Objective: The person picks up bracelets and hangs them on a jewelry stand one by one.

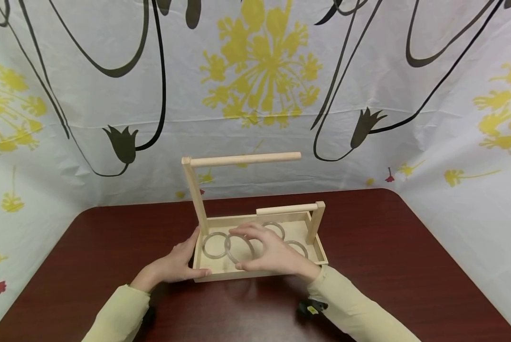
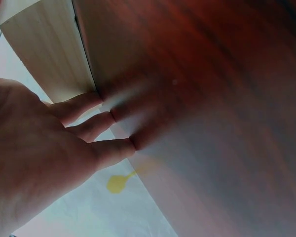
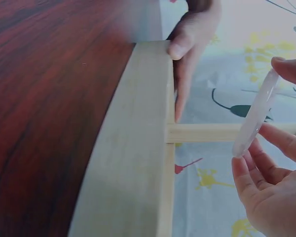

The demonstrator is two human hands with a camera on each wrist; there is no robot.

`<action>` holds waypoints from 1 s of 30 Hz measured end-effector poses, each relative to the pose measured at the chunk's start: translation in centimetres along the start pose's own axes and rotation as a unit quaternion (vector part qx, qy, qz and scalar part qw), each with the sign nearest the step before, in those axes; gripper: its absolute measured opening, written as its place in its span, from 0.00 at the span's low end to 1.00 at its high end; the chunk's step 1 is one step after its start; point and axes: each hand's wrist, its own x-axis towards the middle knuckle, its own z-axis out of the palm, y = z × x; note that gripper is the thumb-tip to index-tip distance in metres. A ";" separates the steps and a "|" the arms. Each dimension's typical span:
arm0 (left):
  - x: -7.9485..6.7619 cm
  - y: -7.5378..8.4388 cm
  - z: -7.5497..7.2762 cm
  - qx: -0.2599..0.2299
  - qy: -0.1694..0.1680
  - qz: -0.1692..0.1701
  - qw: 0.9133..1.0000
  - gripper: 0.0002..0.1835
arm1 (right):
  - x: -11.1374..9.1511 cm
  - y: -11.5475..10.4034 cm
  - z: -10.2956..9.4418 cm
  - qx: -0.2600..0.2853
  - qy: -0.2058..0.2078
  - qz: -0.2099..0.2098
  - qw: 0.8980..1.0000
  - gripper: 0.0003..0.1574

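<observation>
Milky-white ring [image 3: 255,114], glossy and translucent

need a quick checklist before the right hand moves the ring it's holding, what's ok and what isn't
1. Grip: right hand holds the pale translucent ring between thumb and fingers: ok.
2. Support: left hand touches the left end of the light wooden rectangular tray: ok.
3. Tall stand's round pale wooden rod, no ring on it, free end pointing right: ok.
4. Short stand's round pale wooden rod, no ring on it, free end pointing left: ok.
5. Held ring clear of the similar leftmost ring: cannot tell; they overlap in the head view.
6. Total ring count: cannot tell; the right hand may hide some.
</observation>
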 end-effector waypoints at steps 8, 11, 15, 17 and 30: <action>-0.1 0.1 0.0 -0.005 -0.006 -0.012 1.000 0.61 | -0.1 -1.0 -1.2 0.020 0.009 -0.033 0.999 0.42; -0.1 0.0 0.1 -0.003 0.001 -0.001 1.000 0.62 | -0.1 -1.5 -1.8 0.039 0.015 -0.051 0.998 0.41; -0.1 -0.1 0.1 0.014 0.014 0.008 1.000 0.62 | -0.3 -2.0 -2.8 0.056 0.030 -0.079 0.995 0.41; -0.2 0.0 0.1 0.025 0.015 0.000 1.000 0.61 | -0.4 -2.3 -3.3 0.062 0.036 -0.090 0.993 0.41; -0.6 1.0 0.1 0.090 0.004 -0.100 0.991 0.60 | -2.0 -3.1 -6.6 0.084 0.067 -0.099 0.989 0.40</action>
